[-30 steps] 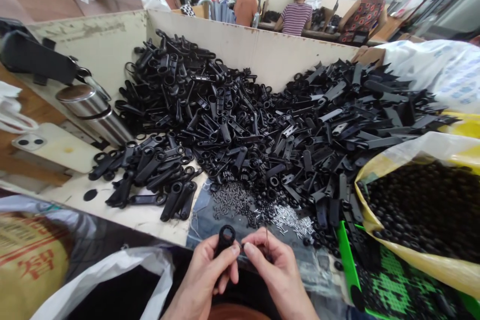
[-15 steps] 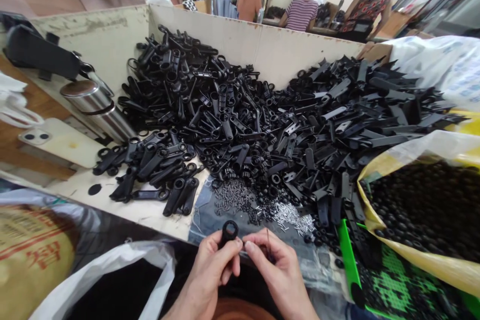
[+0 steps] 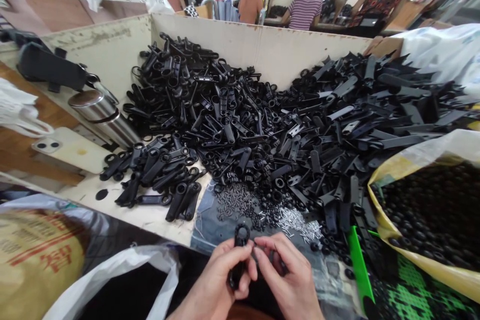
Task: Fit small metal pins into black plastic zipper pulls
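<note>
My left hand [image 3: 228, 270] is closed around a black plastic handle with a ring at its end [image 3: 242, 233]. The ring stands up above the thumb, and the handle's lower end shows below the fingers. Close beside it, my right hand [image 3: 283, 265] has thumb and fingers pinched together near the left thumb; whatever they hold is too small to make out. Just beyond the hands, small dark screws or pins [image 3: 236, 200] and shiny metal pins [image 3: 298, 222] lie on a dark sheet [image 3: 210, 225].
Behind is a big heap of black plastic parts [image 3: 232, 105]. Ring-ended handles [image 3: 183, 200] lie at left, near a phone [image 3: 71, 150] and steel flask [image 3: 105, 115]. At right are a yellow bag of black pieces [image 3: 431, 210] and a green basket [image 3: 362, 265]; an open white sack [image 3: 170, 270] stands front left.
The black handle has turned in my left hand, so its lower end now shows under the fingers. My right fingers have curled in more. The whole view has shifted slightly.
</note>
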Motion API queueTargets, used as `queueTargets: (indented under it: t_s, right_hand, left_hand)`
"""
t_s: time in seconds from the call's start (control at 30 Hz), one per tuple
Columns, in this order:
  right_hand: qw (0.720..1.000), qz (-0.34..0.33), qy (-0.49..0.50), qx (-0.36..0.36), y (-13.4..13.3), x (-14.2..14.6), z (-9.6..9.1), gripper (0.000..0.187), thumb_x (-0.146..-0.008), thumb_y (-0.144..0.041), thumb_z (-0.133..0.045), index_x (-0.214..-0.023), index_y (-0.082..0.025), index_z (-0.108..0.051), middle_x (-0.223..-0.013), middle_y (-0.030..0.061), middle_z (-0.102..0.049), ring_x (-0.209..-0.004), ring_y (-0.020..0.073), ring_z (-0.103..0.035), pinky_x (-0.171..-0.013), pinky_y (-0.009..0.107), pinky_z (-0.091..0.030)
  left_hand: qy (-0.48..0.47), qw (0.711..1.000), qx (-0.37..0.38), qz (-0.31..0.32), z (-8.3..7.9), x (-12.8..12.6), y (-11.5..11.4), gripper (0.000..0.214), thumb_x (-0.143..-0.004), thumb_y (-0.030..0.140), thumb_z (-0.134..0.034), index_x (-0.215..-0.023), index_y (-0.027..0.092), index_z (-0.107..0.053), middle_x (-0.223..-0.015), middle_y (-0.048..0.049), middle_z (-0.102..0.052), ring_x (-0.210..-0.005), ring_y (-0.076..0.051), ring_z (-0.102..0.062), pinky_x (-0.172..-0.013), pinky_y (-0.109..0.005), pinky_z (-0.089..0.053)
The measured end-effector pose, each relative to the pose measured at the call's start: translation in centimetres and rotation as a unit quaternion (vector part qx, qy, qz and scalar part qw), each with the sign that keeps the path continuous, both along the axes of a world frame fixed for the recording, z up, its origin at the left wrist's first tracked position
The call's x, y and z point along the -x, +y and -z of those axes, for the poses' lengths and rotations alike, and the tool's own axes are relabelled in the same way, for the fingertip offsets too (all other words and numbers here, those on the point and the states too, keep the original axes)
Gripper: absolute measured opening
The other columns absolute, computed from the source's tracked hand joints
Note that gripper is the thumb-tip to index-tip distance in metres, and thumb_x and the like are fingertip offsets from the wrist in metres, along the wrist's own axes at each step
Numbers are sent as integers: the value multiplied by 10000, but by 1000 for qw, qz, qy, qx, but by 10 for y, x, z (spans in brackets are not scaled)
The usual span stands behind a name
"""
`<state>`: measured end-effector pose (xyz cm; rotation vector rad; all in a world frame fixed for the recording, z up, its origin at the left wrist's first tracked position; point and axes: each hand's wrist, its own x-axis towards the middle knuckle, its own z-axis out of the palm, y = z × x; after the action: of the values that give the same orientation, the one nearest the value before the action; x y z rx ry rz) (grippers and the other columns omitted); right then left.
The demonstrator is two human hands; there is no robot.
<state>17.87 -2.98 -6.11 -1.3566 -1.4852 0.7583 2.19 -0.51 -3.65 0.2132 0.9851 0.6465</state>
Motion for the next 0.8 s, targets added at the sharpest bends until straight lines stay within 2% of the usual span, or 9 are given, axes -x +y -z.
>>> queueTargets:
  t_s: [0.13,0.3,0.37,0.57,0.8]
  right_hand:
    - [1000,13,1,-3,4,-4,1,88,-935,-213,-669,-956,-220,-755,-721,-9,-625,-540,122,-553,-483,200,-451]
    - [999,23,35,23,9,-6,-3,70,-925,-224,-667,-926,-221,-736,-689,-30,-592,-535,119,-553,-478,183,-459]
    - [1000,1,25,9,11,-7,-6,69,-933,-212,-661,-943,-220,-728,-710,-26,-600,-544,119,-556,-480,189,-453]
    - [988,-119,-77,-67,16,-11,-11,146,-955,-138,-634,-1069,-196,-705,-792,9,-633,-615,128,-595,-542,210,-472]
    - [983,-137,-98,-70,18,-13,-10,130,-985,-136,-604,-1057,-185,-701,-801,16,-639,-643,131,-630,-574,213,-488]
  left_hand:
    - [-54,998,-1,20,1,7,0,306,-686,295,-752,-941,132,-701,-666,-57,-710,-492,-108,-527,-484,-232,-294]
    - [-52,997,-29,50,-4,10,1,367,-763,319,-759,-1060,111,-708,-733,-79,-724,-540,-108,-555,-506,-228,-320]
    - [-32,996,-44,65,-6,11,1,402,-771,359,-789,-1074,110,-701,-761,-70,-716,-565,-100,-555,-520,-223,-326]
    - [31,994,-60,85,-4,14,-5,673,-707,516,-846,-1210,123,-631,-762,-41,-700,-613,-113,-550,-547,-228,-347]
    - [81,982,-99,140,-14,15,-4,602,-769,485,-747,-1245,136,-626,-778,0,-644,-633,-107,-524,-597,-244,-355]
